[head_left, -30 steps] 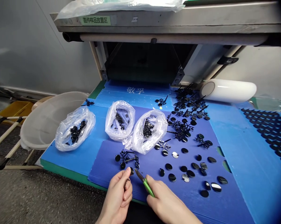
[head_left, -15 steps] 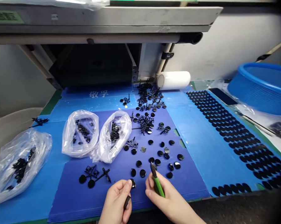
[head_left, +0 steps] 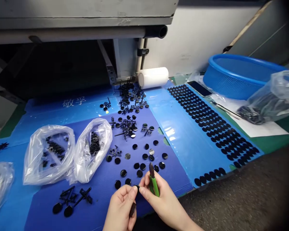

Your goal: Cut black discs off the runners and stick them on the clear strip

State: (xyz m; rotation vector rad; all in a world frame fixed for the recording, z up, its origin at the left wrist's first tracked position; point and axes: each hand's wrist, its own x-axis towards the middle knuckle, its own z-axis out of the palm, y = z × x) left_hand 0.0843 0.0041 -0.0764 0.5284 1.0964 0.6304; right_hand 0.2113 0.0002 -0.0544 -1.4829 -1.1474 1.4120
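Between its thumb and forefinger, my left hand pinches a small glossy black disc. A dark piece, too hidden to name, shows under its curled lower fingers. My right hand is closed around green-handled nippers, their dark jaws pointing up and away. Its thumb and forefinger touch the disc's right side. Loose black discs lie just beyond my hands on the dark blue sheet. To the left are black plastic sprues with discs still attached.
Two open plastic bags hold small black parts. Behind the loose discs is a pile of sprues. Rows of black discs cover the light blue sheet at right, near a white roll, a phone and a blue basket.
My right hand has come left to meet my left hand at the disc, nippers still in its grip. The camera view has turned to the right.
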